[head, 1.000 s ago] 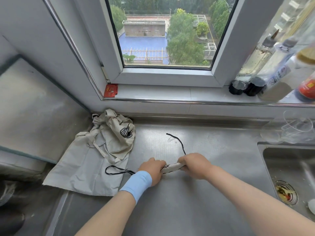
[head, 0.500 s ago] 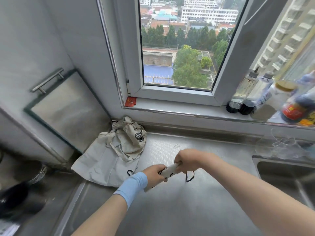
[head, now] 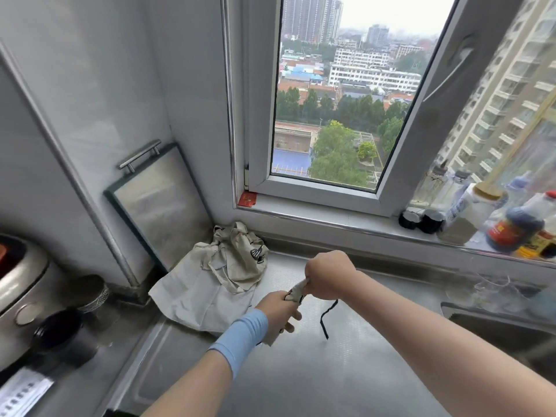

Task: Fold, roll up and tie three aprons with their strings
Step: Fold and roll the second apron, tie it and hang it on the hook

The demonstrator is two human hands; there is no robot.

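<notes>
Two grips hold rolled apron [head: 296,291] | left grip [head: 278,308] low end, right grip [head: 328,273] high end | axis tilts up-right | string [head: 326,317] dangles

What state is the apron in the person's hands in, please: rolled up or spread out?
Rolled up: the left hand and right hand grip a narrow apron roll, and its black string dangles loose.

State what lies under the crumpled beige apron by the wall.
A flat beige apron, spread on the steel counter, lies under the crumpled apron. Its covered part and any strings beneath are hidden.
</notes>
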